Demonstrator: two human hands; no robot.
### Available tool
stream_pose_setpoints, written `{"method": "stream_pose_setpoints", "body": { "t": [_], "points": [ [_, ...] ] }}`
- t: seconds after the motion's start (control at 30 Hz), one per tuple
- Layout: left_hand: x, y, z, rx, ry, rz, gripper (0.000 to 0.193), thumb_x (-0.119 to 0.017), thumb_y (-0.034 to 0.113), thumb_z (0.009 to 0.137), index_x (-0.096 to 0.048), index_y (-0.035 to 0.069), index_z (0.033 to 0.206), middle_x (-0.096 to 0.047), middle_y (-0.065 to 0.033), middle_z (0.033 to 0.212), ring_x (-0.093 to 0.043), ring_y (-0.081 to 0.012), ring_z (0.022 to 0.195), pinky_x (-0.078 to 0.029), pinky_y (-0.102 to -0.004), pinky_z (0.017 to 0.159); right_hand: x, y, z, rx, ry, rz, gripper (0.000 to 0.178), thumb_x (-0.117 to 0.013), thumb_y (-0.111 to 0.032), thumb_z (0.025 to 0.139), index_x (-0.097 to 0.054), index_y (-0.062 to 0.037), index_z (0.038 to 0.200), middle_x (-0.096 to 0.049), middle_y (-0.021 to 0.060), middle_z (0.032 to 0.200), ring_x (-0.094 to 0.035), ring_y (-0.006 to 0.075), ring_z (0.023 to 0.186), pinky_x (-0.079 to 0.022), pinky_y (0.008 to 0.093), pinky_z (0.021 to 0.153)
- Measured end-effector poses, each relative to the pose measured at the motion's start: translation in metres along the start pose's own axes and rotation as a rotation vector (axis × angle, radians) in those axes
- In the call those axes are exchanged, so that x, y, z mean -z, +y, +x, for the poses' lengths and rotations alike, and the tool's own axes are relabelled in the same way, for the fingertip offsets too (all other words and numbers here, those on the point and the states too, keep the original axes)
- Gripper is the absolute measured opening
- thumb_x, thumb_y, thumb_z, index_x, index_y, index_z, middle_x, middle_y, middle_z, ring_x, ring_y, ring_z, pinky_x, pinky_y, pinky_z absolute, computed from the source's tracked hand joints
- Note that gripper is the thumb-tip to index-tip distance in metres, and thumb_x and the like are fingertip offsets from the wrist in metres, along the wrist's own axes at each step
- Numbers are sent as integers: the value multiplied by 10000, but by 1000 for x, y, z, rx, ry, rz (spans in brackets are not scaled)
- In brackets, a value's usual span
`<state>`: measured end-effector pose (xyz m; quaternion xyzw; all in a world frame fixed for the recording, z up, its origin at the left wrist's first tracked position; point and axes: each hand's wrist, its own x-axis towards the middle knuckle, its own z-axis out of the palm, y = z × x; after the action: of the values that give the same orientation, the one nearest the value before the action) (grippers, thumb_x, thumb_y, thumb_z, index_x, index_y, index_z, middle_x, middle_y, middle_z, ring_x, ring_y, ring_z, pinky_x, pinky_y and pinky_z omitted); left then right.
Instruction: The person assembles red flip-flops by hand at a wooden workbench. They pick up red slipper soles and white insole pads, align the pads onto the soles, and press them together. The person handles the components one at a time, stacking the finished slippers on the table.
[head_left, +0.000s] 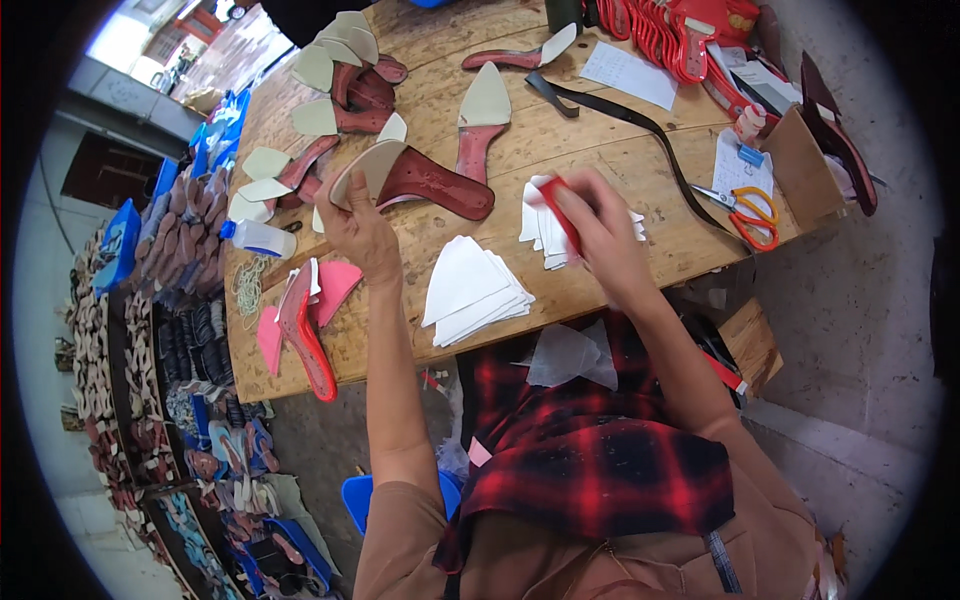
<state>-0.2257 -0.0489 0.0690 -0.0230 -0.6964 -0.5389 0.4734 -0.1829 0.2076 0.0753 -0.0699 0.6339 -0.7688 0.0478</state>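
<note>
My left hand [362, 225] is closed on a dark red shoe insole [440, 185], gripping it by the beige toe piece [372, 165]. The insole's heel end points right, over the table. To the right, my right hand [605, 230] is closed round a flat red strip-like thing [560, 215]; motion blurs it, so its kind is unclear. This hand is above a stack of white cut pieces [540, 240]. Between my forearms lies another fanned stack of white pointed pieces [475, 295]. Beyond, an insole with a beige toe piece [485, 110] lies flat.
More insoles with beige toes [355, 95] are heaped at the table's far left. A white bottle [260, 238] and a bright red insole [305, 335] are at the left. Right of my right hand are a black strap [645, 120], orange-handled scissors [755, 215] and a cardboard box [805, 165].
</note>
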Motion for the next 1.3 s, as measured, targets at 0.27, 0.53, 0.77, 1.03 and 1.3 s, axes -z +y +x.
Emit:
{"method": "stream_pose_setpoints", "body": {
  "t": [0.27, 0.53, 0.77, 1.03, 1.3],
  "points": [
    [36, 36, 10, -290, 97, -15, 155, -629, 44, 922, -579, -2, 1061, -623, -99, 1062, -592, -164, 1013, -489, -323, 906, -51, 93, 126, 116, -155, -1012, 207, -517, -261, 959, -526, -57, 995, -634, 197, 899, -620, 367, 866, -454, 464, 759],
    [77, 92, -29, 294, 54, -39, 197, -635, 172, 956, -527, 33, 1046, -601, -57, 953, -545, -98, 788, -470, -253, 700, -49, 3, 35, -141, -225, -84, 197, -641, -230, 923, -634, -38, 965, -565, -21, 678, -481, 24, 467, -327, 188, 377],
    [32, 80, -131, 772, 67, -502, 182, -615, 170, 966, -530, 33, 1051, -610, -42, 956, -590, -104, 837, -497, -263, 745, -2, 26, -74, -576, -123, 609, 145, -689, -155, 901, -618, -40, 955, -595, 23, 673, -488, 54, 431, -298, 190, 334],
    [18, 97, -124, 650, -50, -372, 110, -580, 146, 983, -509, 68, 1017, -597, -21, 921, -589, -88, 813, -496, -263, 732, -9, 32, -79, -598, 87, 651, 166, -724, -152, 872, -615, -52, 948, -572, -14, 659, -435, 38, 436, -303, 163, 377],
    [18, 95, -120, 659, -47, -375, 94, -571, 136, 986, -512, 67, 1010, -595, -19, 917, -586, -84, 813, -495, -261, 731, -19, 32, -73, -601, 142, 680, 88, -695, -133, 888, -624, -101, 930, -544, -73, 672, -399, -11, 447, -297, 145, 376]
  ]
}}
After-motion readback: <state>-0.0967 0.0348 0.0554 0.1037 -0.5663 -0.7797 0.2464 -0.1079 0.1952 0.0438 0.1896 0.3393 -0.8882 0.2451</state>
